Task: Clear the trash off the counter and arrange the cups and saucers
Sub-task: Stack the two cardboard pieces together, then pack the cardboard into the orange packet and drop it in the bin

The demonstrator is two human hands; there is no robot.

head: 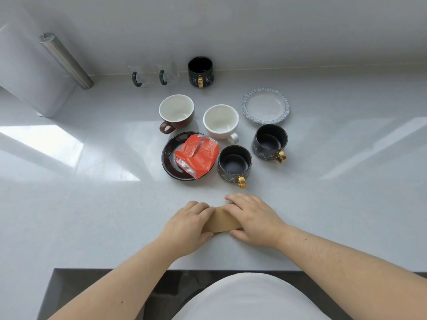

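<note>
Along the far left edge of the counter (92, 204) stands a white bin-like container (30, 72) with a brushed metal bar (65, 61) slanting across it; its lid cannot be made out; two clear glass cups with green handles (150, 76) sit against the back wall, a dark mug with a gold handle (200, 71) just right of them.

Mid-counter: brown cup, white inside (176, 112); glossy black saucer (167, 158) carrying a crinkled orange plastic wrapper (197, 155), part clear film; white cup (221, 122) just right of the brown one; two matte dark cups with gold handles, one near (234, 163), one further right (269, 142); a pale saucer with a blue ruffled rim (265, 106) at the right, bare.

Near edge: left hand (187, 227) and right hand (254, 220) both closed on a flat tan piece of paper or card (221, 220), fingers over its ends, thumbs beneath; it rests on or just above the surface, which I cannot tell.

Judgement: trash step in hand, cups unsorted; next calls for lifting the tan piece clear and carrying it off, likely left to the container; then the wrapper, light and slippery, pinched without dragging the saucer.
</note>
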